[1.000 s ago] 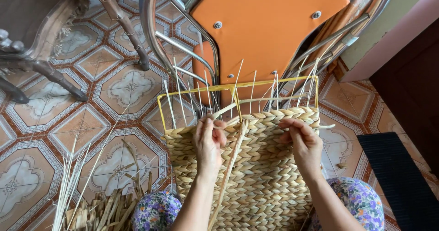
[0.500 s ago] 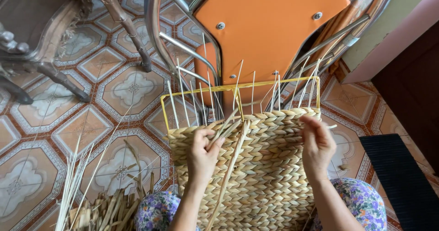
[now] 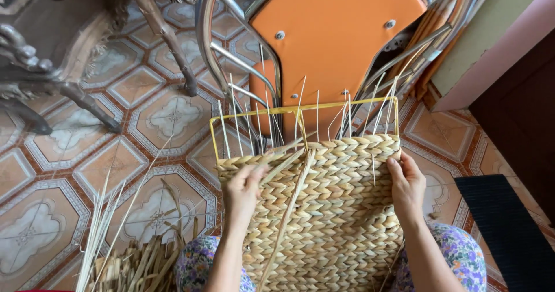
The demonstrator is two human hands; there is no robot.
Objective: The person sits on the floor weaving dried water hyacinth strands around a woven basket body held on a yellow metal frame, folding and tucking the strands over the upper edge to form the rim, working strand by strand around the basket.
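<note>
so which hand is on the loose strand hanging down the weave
The left hand: its fingers rest on the loose strand near the top row. The right hand only grips the basket's right edge.

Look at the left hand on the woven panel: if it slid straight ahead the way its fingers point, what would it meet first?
The left hand would probably meet the loose strand crossing the woven panel, then its top edge.

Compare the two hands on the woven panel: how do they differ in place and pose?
The left hand lies on the face of the woven panel, fingers on a loose strand; the right hand grips the panel's side edge. The left sits lower than the right. Both are bare and touch the weave.
</note>
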